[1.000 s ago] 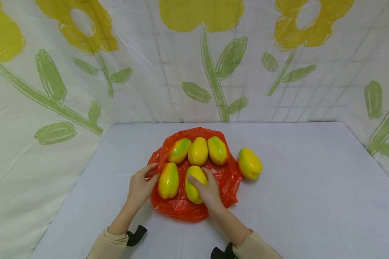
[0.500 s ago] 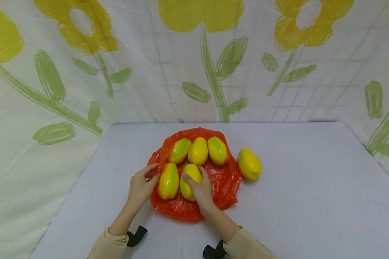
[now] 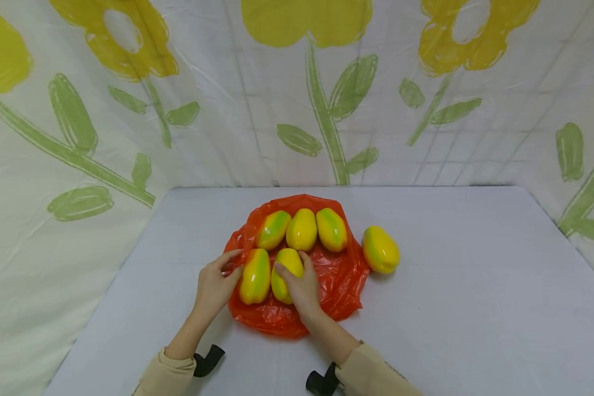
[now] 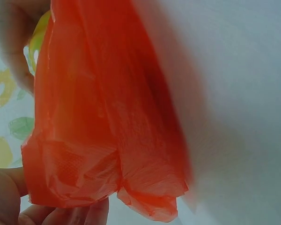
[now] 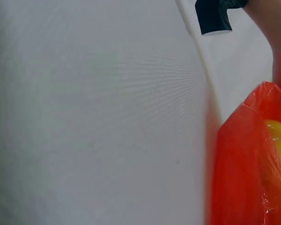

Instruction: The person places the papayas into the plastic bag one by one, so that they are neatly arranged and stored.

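A red plastic bag lies spread open on the table, with several yellow-green papayas on it. My left hand pinches the bag's left rim; in the left wrist view the thumb and fingers of that hand are on either side of the red film. My right hand grips one papaya from its right side, thumb on top. This papaya stands close beside the front-left papaya. Three more sit in a row at the back, the middle papaya among them.
Outside the bag, a loose papaya lies against its right edge. The white table ends at a flower-printed cloth behind. Black wrist mounts stick out from the sleeves.
My right hand has shifted left and slightly away from me with its papaya, bringing it nearer the front-left one. The left hand has stayed on the bag rim.
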`<state>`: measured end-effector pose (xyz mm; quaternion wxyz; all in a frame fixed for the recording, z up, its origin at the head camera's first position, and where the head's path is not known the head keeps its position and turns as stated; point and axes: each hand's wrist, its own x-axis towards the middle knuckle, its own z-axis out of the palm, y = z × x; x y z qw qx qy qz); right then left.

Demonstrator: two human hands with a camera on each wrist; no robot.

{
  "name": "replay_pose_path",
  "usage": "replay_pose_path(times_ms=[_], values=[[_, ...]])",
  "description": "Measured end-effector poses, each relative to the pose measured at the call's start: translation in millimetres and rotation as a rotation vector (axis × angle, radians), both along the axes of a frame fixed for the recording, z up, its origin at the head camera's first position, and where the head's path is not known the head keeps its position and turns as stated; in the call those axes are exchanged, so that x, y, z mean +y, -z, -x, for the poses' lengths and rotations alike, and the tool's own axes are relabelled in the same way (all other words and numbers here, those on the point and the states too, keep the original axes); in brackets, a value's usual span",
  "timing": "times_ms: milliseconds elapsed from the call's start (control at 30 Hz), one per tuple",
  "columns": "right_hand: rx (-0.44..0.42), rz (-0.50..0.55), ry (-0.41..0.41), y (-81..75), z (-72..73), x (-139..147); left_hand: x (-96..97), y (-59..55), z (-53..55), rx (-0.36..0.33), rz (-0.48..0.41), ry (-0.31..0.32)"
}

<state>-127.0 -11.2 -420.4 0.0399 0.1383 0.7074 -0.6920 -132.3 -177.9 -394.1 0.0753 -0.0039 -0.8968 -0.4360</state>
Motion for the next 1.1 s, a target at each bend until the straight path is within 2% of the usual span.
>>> replay_pose_path(times_ms=[200, 567, 800, 1100], values=[[-0.017, 0.01, -0.037, 1.2, -0.1, 1, -0.6, -1.3, -0.4, -0.012, -0.003, -0.001], [-0.011, -0.02, -0.013, 3.8, 2.8, 2, -0.2, 0.6, 0.6, -0.018, -0.002, -0.001], [-0.014, -0.069, -0.036, 1.1, 1.0, 5, -0.8, -0.3, -0.4, -0.02, -0.001, -0.001], [-0.036, -0.052, -0.062, -2.8, -2.4, 13, -1.2, -1.6, -1.4, -0.019, -0.001, -0.002]])
